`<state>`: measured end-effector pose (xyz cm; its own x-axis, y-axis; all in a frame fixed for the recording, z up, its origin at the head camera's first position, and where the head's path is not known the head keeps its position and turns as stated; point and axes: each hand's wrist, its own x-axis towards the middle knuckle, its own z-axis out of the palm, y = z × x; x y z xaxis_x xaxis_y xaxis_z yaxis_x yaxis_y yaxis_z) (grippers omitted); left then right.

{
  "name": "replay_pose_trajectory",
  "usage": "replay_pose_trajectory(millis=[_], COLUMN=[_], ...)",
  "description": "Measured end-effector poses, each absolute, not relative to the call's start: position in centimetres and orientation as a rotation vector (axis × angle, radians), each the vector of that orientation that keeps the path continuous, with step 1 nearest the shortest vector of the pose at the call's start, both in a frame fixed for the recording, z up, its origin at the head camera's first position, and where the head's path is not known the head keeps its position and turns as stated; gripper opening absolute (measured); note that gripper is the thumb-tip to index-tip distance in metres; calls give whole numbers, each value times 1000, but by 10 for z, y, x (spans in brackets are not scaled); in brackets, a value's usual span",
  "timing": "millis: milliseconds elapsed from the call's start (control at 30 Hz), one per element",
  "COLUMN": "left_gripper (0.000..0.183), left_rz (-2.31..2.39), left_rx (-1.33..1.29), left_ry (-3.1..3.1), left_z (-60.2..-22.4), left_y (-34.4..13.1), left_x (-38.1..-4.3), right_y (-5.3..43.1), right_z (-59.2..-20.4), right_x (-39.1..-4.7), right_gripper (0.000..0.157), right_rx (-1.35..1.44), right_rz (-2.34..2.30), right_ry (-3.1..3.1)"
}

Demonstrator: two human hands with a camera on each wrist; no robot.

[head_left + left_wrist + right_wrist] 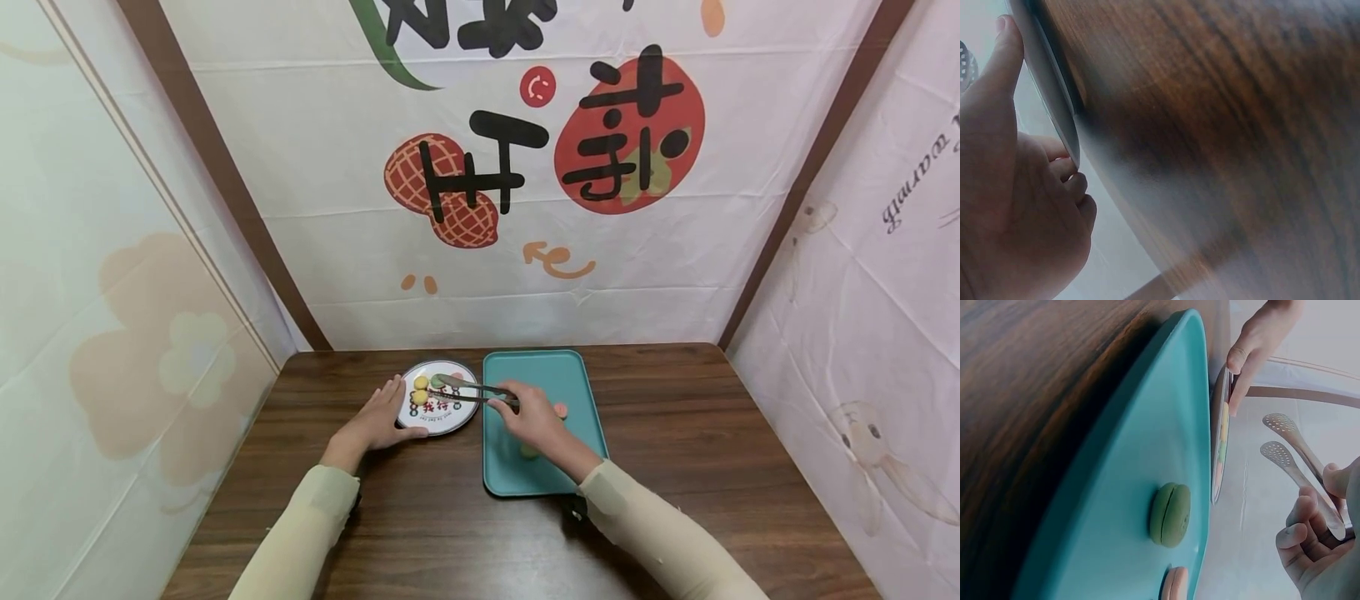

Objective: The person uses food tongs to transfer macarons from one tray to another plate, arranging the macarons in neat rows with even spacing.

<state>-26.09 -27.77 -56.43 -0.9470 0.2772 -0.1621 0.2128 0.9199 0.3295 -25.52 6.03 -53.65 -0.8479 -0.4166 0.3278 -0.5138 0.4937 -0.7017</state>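
Metal tongs [472, 384] with perforated ends are held in my right hand [534, 417], reaching from above the tray across the plate. The tong ends stand apart, and the right wrist view shows nothing between them. My left hand [378, 417] rests at the near-left rim of a round white plate [448, 423], fingers extended along the edge and thumb at its front. On that plate lie yellow macarons [420, 397], a green one [437, 381] by the tong tips, and a pink one, partly covered. A green macaron [1171, 514] and a pink macaron [1175, 584] sit on the tray.
The teal rectangular tray [498, 475] lies right of the plate, both near the back of the dark wooden table [435, 533]. A printed white cloth wall [637, 275] rises behind the table, with more cloth at both sides.
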Motion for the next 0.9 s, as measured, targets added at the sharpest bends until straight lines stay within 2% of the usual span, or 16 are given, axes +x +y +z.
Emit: replay_pose_trajectory(millis=[900], left_gripper=[126], left_rz=[468], left_rx=[342], left_ry=[2869], left_z=[-564], left_y=[-277], left_x=[-260], right_y=[101], right_z=[-537], right_x=[-238], right_gripper=[36], right_rx=[812], right_rz=[1332], right_ry=[-2534])
